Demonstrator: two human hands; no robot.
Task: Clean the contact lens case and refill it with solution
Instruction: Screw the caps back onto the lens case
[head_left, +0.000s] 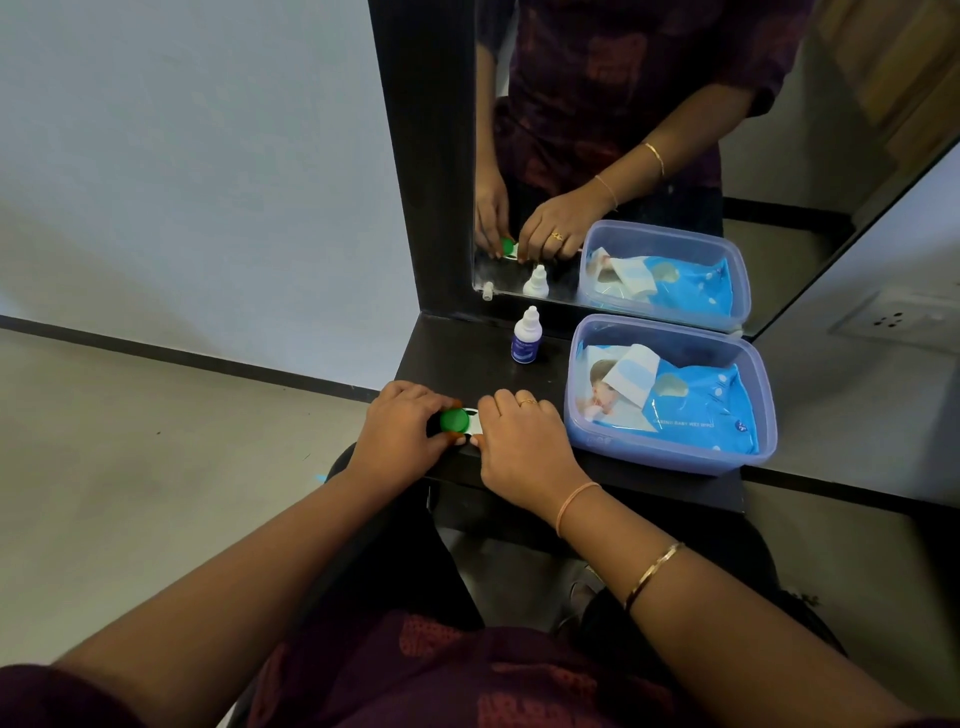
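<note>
Lens case on dark shelf below mirror; left hand fingers grip green cap, right hand steadies case.

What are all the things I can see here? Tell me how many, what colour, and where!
Contact lens case: one, white with a green cap, at the shelf's front edge between the hands.
Solution bottle: one, white with a blue label, standing upright near the mirror.
Plastic tub: one, clear bluish, on the right of the shelf.
Wet wipes pack: one, blue, lying inside the tub.
Shelf: one, dark, under everything.
Mirror: one, dark frame, behind the shelf, reflecting the things.
Wall socket: one, pale, far right.
Left hand: one, gripping the green cap.
Right hand: one, with a gold ring, covering the case's other end.
</note>
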